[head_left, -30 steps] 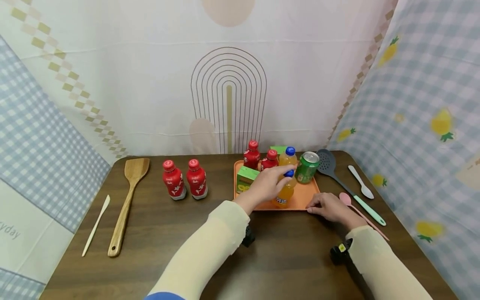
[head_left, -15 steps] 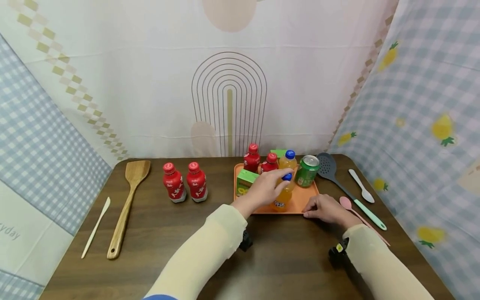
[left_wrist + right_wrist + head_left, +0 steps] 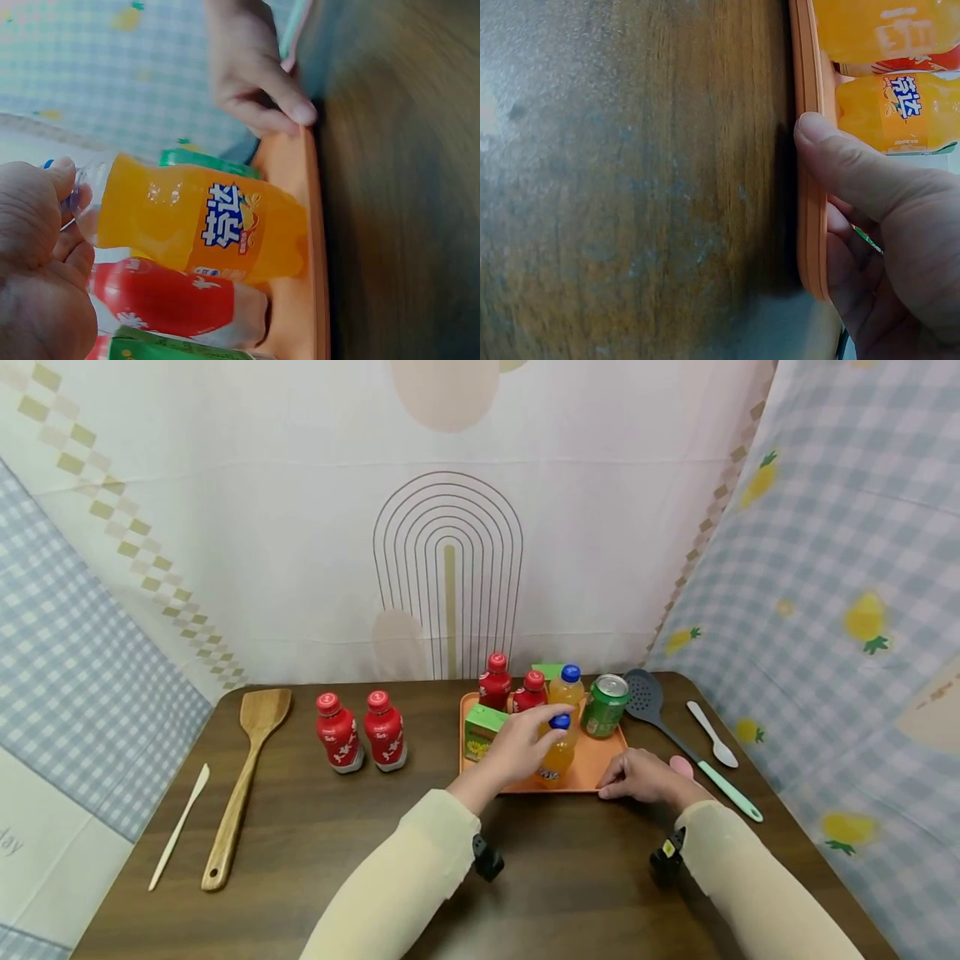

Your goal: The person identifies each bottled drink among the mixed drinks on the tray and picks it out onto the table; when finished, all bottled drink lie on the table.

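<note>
My left hand [image 3: 517, 747] pinches the blue-capped top of an orange soda bottle [image 3: 187, 217], which stands upright at the front of the orange tray [image 3: 596, 768]. With thumb and curled fingers, my right hand [image 3: 637, 775] grips the tray's front rim [image 3: 810, 195] near its right corner. Behind the held bottle stand a second orange soda bottle [image 3: 566, 689], a green can [image 3: 604, 710] and two red bottles, one at the back [image 3: 495, 685], the other partly hidden [image 3: 529, 692]. A green carton [image 3: 482, 732] stands at the tray's left; another [image 3: 547, 671] is mostly hidden behind.
Two red bottles, one [image 3: 340, 735] beside the other [image 3: 386, 732], stand left of the tray. Farther left lie a wooden spatula [image 3: 243, 785] and a pale knife [image 3: 178, 827]. A skimmer [image 3: 678, 743], a white spoon [image 3: 712, 732] and a pink spoon [image 3: 681, 766] lie right.
The head view has shifted slightly. My left hand and the soda bottle have moved a little left and nearer; my right hand has slid slightly left along the tray's front rim.
</note>
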`<state>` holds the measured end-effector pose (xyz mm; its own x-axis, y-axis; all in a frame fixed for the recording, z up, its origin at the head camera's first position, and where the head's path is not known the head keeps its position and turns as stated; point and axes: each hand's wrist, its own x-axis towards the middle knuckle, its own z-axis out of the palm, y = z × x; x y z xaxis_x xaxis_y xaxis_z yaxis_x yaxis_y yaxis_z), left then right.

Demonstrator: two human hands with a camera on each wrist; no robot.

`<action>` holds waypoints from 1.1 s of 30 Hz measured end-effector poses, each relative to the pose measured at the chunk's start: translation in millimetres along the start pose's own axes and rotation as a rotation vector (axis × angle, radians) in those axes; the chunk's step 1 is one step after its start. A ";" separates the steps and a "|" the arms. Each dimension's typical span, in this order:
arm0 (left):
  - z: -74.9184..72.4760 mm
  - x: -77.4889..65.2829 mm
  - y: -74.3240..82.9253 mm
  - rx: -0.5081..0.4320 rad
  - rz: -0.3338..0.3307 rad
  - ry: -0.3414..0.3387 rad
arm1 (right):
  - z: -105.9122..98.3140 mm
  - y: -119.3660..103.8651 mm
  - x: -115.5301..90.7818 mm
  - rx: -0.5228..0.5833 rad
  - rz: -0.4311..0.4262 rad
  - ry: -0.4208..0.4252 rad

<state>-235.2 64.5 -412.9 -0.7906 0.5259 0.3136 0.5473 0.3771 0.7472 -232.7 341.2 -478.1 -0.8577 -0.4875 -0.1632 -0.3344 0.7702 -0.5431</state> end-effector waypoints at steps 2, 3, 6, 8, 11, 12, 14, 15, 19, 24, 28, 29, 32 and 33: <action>-3.0 -7.0 1.3 -0.037 0.009 0.046 | 0.6 0.5 0.1 0.000 0.007 0.002; -5.3 -10.9 2.4 -0.054 0.021 0.073 | 0.7 0.6 0.1 -0.002 0.009 0.003; -15.2 -27.2 3.8 -0.101 0.052 0.155 | 2.5 -0.3 0.8 -0.005 0.010 0.008; -22.3 -40.5 3.8 -0.125 0.074 0.203 | 3.2 -0.9 1.1 -0.007 0.011 0.013; -33.1 -63.2 0.7 -0.179 0.089 0.247 | 4.0 -0.2 1.4 -0.012 0.009 0.022; -37.0 -71.2 -1.3 -0.191 0.089 0.257 | 4.2 0.3 1.4 -0.016 0.008 0.026; -45.2 -86.0 -6.8 -0.221 0.091 0.264 | 4.5 1.8 1.3 -0.020 0.001 0.033; -49.7 -93.2 -9.7 -0.232 0.084 0.262 | 4.6 2.5 1.2 -0.023 -0.002 0.036; -70.6 -116.0 -18.7 -0.245 0.039 0.254 | 3.8 4.8 0.2 -0.030 -0.015 0.042; -108.2 -135.0 -6.0 -0.170 0.006 0.267 | 2.5 4.0 -1.4 -0.017 -0.015 0.040; -131.7 -148.3 -11.9 -0.100 0.039 0.332 | 4.1 4.5 -1.1 -0.010 -0.021 0.037; -135.8 -151.1 -17.7 -0.084 0.037 0.352 | 4.2 4.6 -0.9 -0.010 -0.023 0.037; -147.0 -159.9 -36.6 -0.048 0.011 0.397 | 4.9 4.3 -0.9 -0.010 -0.030 0.038; -150.2 -163.0 -42.6 -0.034 -0.002 0.408 | 5.3 4.3 -1.1 -0.008 -0.029 0.038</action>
<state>-170.9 -151.8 -407.9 -0.8396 0.1768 0.5136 0.5414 0.3489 0.7650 -231.1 342.9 -484.6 -0.8618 -0.4937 -0.1161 -0.3622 0.7594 -0.5404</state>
